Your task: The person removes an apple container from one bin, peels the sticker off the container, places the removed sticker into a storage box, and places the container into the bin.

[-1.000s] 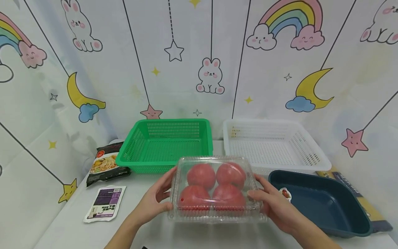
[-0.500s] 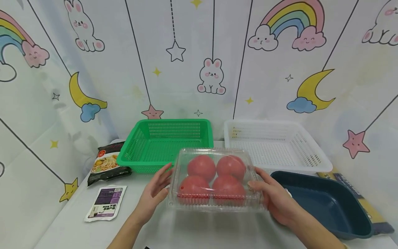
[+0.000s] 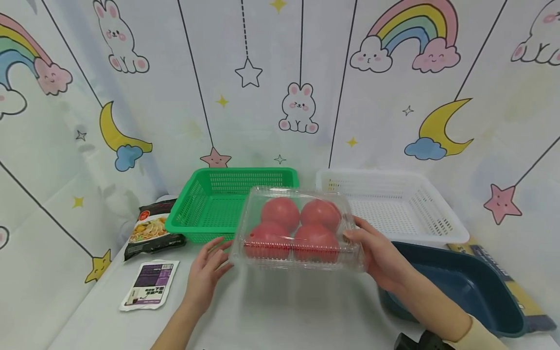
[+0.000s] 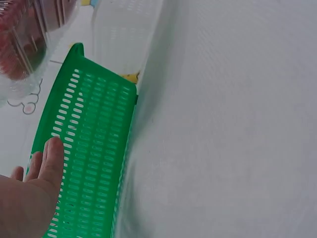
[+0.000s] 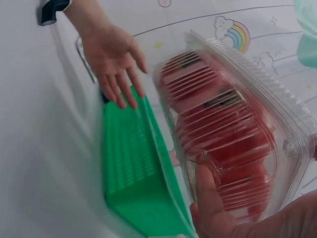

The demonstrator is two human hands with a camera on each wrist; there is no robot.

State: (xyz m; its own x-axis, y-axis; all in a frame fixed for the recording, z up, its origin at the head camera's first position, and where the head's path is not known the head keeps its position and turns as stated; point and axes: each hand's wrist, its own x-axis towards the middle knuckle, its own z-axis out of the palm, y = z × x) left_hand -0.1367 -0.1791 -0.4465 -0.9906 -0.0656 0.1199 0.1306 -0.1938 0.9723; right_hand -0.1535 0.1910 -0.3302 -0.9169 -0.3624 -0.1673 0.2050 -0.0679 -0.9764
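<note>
A clear plastic clamshell box (image 3: 255, 264) with several red tomatoes (image 3: 280, 214) inside is held up over the white table. My right hand (image 3: 385, 257) grips its right end, thumb on top; the right wrist view shows fingers (image 5: 208, 198) supporting its ribbed underside. My left hand (image 3: 205, 277) is beside the box's left end with its fingers extended; the right wrist view shows a gap between that hand and the box. In the head view the box's far edge overlaps the green basket (image 3: 192, 226) and the near left corner of the white basket (image 3: 448, 226).
A dark blue tub (image 3: 463, 291) stands at the right, over a yellow and navy packet (image 3: 535, 311). Left of the green basket lies a black noodle packet (image 3: 153, 231), with a purple and white pouch (image 3: 150, 287) in front. A patterned cloth (image 3: 258, 116) hangs behind.
The box has moved up and away, slightly left, toward the baskets, in the right hand's grip. The left hand has come off its left end, fingers now straighter.
</note>
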